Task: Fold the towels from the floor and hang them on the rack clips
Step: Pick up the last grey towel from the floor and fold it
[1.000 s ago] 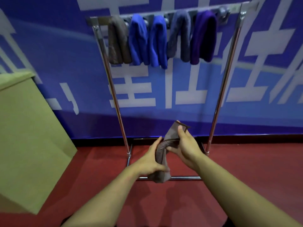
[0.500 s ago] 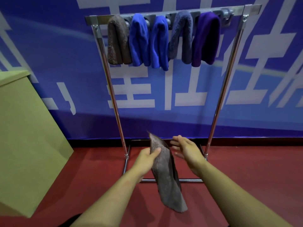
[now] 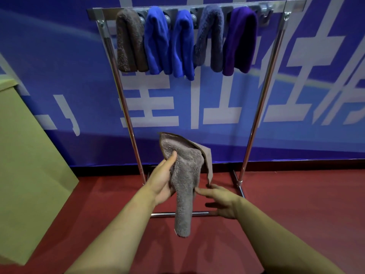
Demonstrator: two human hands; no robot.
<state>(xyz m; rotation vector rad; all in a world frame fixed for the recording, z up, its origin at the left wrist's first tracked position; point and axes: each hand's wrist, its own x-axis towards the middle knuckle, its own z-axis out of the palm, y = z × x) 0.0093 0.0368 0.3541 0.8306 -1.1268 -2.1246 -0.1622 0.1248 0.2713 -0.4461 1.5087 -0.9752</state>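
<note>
A grey-brown towel [image 3: 186, 178] hangs in front of me, draped over my left hand [image 3: 163, 179], whose thumb presses on its upper part. My right hand [image 3: 222, 201] is lower and to the right, fingers stretched out, fingertips touching the towel's hanging edge. Behind stands a metal rack [image 3: 260, 95] with a clip bar on top. Several folded towels hang from its clips: a brown one [image 3: 130, 40], two blue ones [image 3: 158, 40], a grey one [image 3: 212, 36] and a purple one [image 3: 240, 40]. One clip [image 3: 265, 9] at the bar's right end holds nothing.
A green box [image 3: 29, 155] stands at the left on the red floor [image 3: 296, 204]. A blue banner with white characters covers the wall behind the rack. The rack's base bar [image 3: 164, 214] lies on the floor under my hands.
The towel went from bunched between both hands to hanging from my left hand. My left hand rose with it; my right hand let go and dropped to the towel's lower edge.
</note>
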